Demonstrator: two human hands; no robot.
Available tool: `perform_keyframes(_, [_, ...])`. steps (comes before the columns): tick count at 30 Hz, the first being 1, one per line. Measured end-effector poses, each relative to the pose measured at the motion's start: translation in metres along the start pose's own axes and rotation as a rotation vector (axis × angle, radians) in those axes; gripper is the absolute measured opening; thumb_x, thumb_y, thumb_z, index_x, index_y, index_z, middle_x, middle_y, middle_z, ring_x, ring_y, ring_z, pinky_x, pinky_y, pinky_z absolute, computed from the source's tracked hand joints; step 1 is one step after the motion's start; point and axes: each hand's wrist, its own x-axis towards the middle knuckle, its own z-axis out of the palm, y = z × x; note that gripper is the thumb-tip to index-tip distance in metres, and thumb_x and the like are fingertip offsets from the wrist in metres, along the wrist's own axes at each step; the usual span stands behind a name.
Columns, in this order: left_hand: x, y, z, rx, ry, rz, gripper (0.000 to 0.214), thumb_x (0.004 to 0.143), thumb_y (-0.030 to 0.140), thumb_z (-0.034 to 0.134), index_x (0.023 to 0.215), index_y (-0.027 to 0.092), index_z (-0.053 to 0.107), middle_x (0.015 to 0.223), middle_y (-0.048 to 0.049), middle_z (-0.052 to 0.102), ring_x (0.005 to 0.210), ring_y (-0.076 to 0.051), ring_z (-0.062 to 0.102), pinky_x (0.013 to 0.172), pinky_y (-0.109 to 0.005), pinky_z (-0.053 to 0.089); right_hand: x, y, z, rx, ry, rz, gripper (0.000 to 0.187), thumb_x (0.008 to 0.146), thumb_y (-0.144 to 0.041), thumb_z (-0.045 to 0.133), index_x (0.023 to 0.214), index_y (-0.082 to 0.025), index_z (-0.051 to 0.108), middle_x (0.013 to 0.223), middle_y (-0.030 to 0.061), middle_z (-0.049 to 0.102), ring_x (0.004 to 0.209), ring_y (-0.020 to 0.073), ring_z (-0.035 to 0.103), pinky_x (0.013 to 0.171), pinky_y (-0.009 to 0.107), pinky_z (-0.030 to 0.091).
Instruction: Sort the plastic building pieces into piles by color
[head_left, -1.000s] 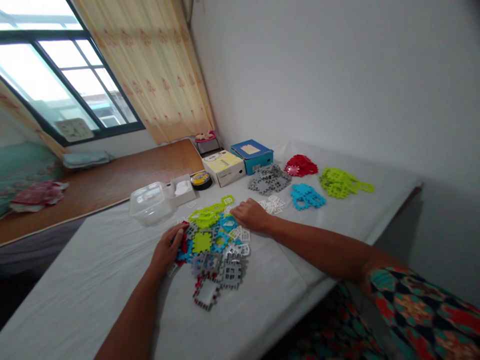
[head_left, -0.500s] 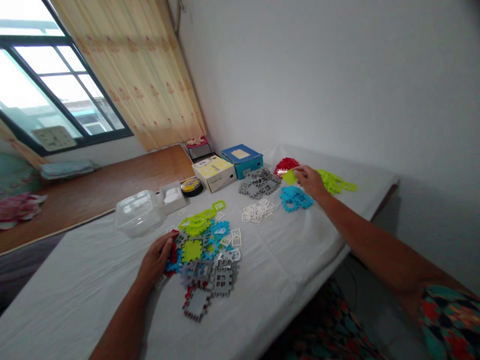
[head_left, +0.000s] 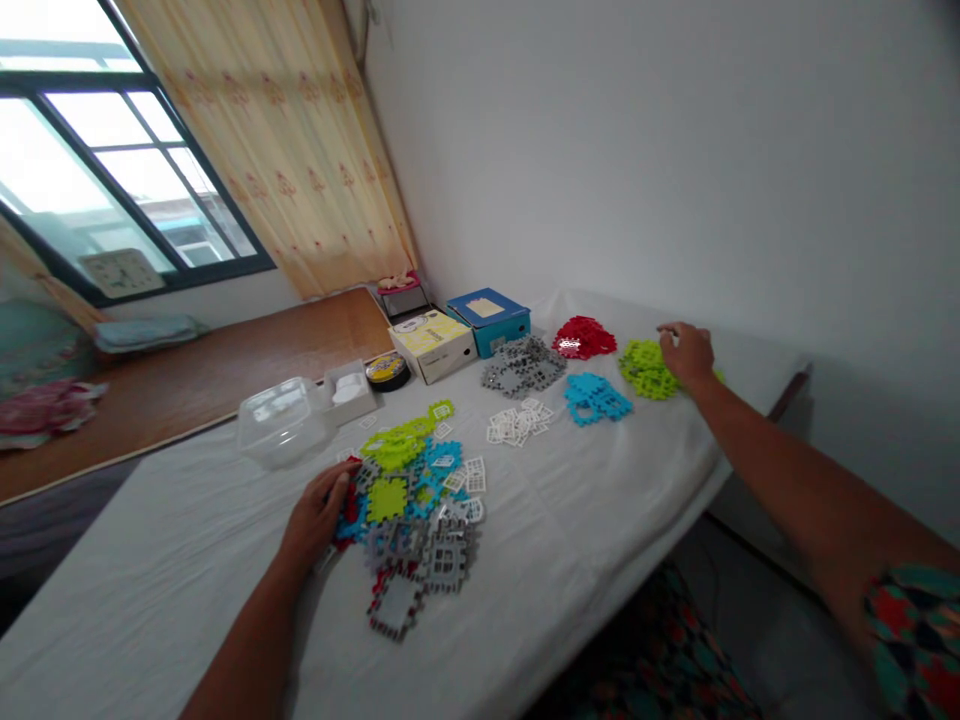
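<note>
My left hand (head_left: 316, 512) rests at the left edge of a mixed heap of toothed building tiles, its fingertips touching a red tile (head_left: 350, 510); the fingers look loosely stretched. In that heap lie a lime green tile (head_left: 387, 498), blue tiles (head_left: 442, 456), grey window tiles (head_left: 447, 553) and small white lattice pieces (head_left: 475, 475). Out to the right, my right hand (head_left: 688, 352) hovers over the right side of a lime green tile pile (head_left: 646, 370). Its fingers are bent but apart, with no tile visible in them.
Sorted piles of red (head_left: 585, 338), blue (head_left: 596, 398), grey (head_left: 525, 366) and white pieces (head_left: 519, 422) lie nearby. Behind stand a yellow-white box (head_left: 433, 345), a blue box (head_left: 489, 318), a round tin (head_left: 388, 371) and a clear plastic container (head_left: 281, 420). A wall borders the back.
My right hand has moved right from beside the red pile to the lime green pile. The lime green tile it held is no longer in it. My left hand has stayed at the heap.
</note>
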Motion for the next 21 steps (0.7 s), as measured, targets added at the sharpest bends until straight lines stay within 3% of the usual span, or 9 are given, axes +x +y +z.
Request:
perform_keyframes(2, [-0.001,0.002,0.002,-0.009,0.007,-0.003,0.052,0.090,0.057,0.037,0.110,0.020,0.068,0.120,-0.0085,0.067,0.117,-0.025,0.058,0.107,-0.046,0.041,-0.009,-0.053,0.004,0.116,-0.074,-0.131,0.030,0.087,-0.028,0.043,0.096,-0.016,0.069,0.099,0.0126,0.071,0.093,0.0255,0.060,0.091,0.042,0.041])
perform_keyframes(4, [-0.002,0.004,0.003,-0.017,0.009,-0.010,0.052,0.091,0.056,0.036,0.111,0.019,0.068,0.120,-0.0093,0.067,0.117,-0.025,0.058,0.107,-0.046,0.040,-0.031,-0.115,0.009,0.298,-0.232,-0.353,0.028,0.089,-0.030,0.046,0.097,-0.018,0.069,0.101,0.0104,0.071,0.095,0.0239,0.061,0.091,0.040,0.043])
perform_keyframes(7, [-0.003,0.007,0.004,-0.035,0.007,-0.018,0.051,0.091,0.054,0.035,0.112,0.019,0.067,0.120,-0.0093,0.066,0.117,-0.024,0.057,0.108,-0.045,0.040,-0.083,-0.205,0.011,0.544,-0.534,-0.694,0.023,0.090,-0.030,0.052,0.102,-0.019,0.068,0.102,0.0081,0.072,0.096,0.0217,0.061,0.091,0.037,0.045])
perform_keyframes(11, [-0.006,0.013,0.003,-0.052,0.007,-0.021,0.050,0.091,0.052,0.037,0.112,0.019,0.068,0.121,-0.0095,0.066,0.118,-0.024,0.056,0.108,-0.045,0.039,-0.147,-0.297,0.013,0.704,-0.773,-1.006,0.023,0.089,-0.028,0.059,0.109,-0.018,0.066,0.111,0.0089,0.070,0.104,0.0216,0.060,0.095,0.037,0.044])
perform_keyframes(16, [-0.007,0.016,0.002,-0.061,0.018,0.006,0.048,0.092,0.050,0.037,0.111,0.020,0.068,0.120,-0.0088,0.067,0.116,-0.024,0.057,0.107,-0.045,0.040,-0.190,-0.364,0.021,0.680,-0.828,-1.052,0.046,0.086,-0.040,0.065,0.121,-0.012,0.061,0.123,0.0141,0.065,0.111,0.0252,0.058,0.101,0.039,0.041])
perform_keyframes(21, [-0.006,0.013,0.003,-0.056,0.017,0.011,0.048,0.092,0.050,0.037,0.109,0.018,0.069,0.118,-0.0094,0.067,0.115,-0.024,0.058,0.107,-0.044,0.040,-0.207,-0.378,0.019,0.704,-0.827,-1.074,0.044,0.084,-0.043,0.068,0.118,-0.015,0.063,0.121,0.0101,0.066,0.111,0.0235,0.058,0.102,0.037,0.040])
